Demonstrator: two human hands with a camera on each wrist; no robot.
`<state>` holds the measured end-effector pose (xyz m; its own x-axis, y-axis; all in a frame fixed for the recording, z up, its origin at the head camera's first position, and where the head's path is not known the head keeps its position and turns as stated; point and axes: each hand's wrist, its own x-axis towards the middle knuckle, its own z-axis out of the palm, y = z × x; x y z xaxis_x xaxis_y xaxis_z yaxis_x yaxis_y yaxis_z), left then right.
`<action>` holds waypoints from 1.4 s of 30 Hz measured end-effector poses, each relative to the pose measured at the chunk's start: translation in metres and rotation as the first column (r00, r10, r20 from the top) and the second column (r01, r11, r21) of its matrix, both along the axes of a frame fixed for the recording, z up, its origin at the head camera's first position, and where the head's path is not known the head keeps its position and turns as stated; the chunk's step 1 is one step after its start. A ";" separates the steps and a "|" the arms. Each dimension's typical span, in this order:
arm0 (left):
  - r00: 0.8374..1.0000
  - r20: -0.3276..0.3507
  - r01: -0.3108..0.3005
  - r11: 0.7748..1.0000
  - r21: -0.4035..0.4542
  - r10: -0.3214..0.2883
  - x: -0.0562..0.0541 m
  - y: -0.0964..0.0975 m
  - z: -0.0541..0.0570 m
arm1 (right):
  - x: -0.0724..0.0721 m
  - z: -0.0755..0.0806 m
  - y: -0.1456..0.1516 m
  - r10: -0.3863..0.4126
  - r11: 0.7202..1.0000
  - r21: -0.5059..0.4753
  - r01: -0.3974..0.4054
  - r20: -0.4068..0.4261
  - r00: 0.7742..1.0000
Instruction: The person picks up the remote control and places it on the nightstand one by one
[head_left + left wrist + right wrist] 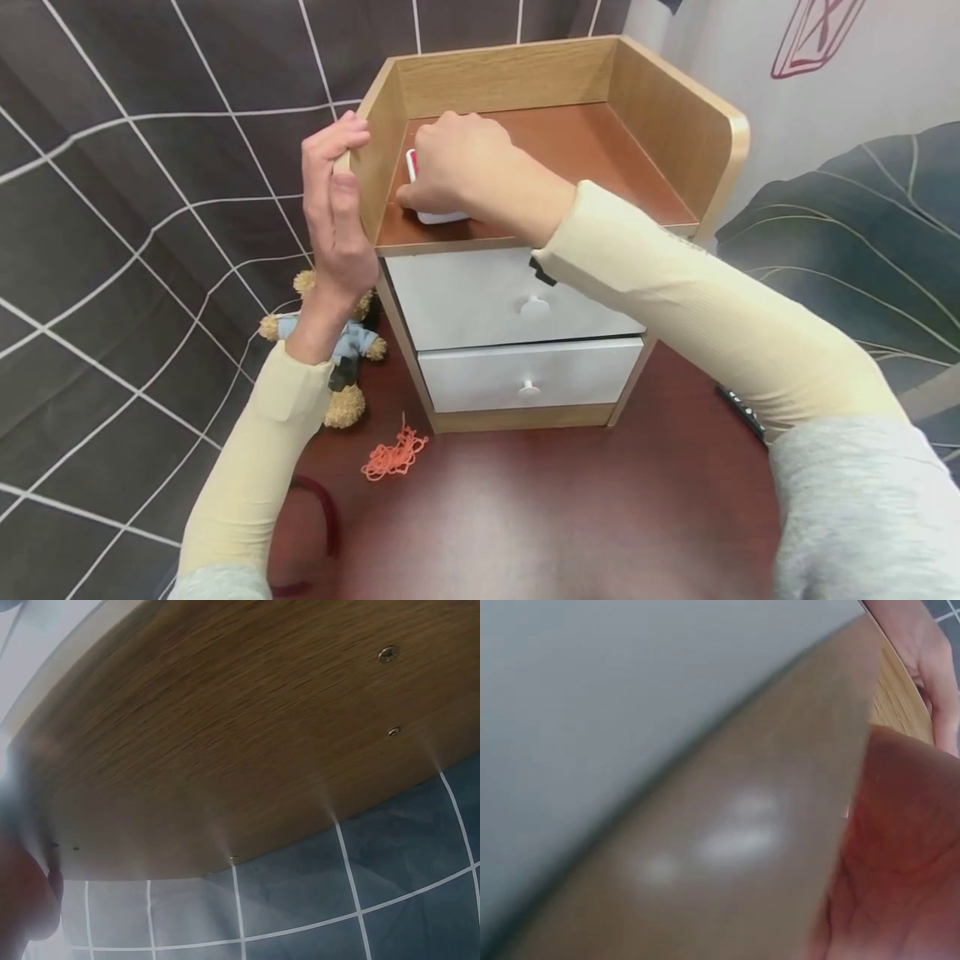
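Note:
A small wooden cabinet (517, 75) with two white drawers stands on the dark red table. My left hand (337, 208) grips the front edge of its left side panel (382, 150), thumb and fingers on either side; in the left wrist view the outer face of the panel (225, 742) fills most of the picture. Over the left part of the brown top shelf (570, 158), my right hand (465, 167) holds a flat white object with a red patch (442, 218). The hand covers most of it, so its kind is unclear. The right palm (907, 840) shows in the right wrist view.
A teddy bear in blue clothes (352, 342) lies left of the cabinet, near a tangle of orange string (395, 454). A dark red band (326, 508) lies at the front left. At right is a black remote control (741, 410). Dark gridded cloth (150, 250) hangs behind.

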<state>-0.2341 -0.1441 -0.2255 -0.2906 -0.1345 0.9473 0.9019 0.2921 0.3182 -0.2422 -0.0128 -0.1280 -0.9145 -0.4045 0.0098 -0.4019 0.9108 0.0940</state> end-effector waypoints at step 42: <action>1.000 -0.012 0.001 1.000 0.017 -0.001 0.007 0.004 0.016 | 0.082 -0.102 0.037 0.652 0.429 -0.048 -0.902 -0.674 0.346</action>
<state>-0.2271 -0.1401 -0.2091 -0.2791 -0.1502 0.9484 0.9061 0.2857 0.3119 -0.1603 0.0244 -0.2300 0.0507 -0.7641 0.6431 -0.9363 0.1877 0.2969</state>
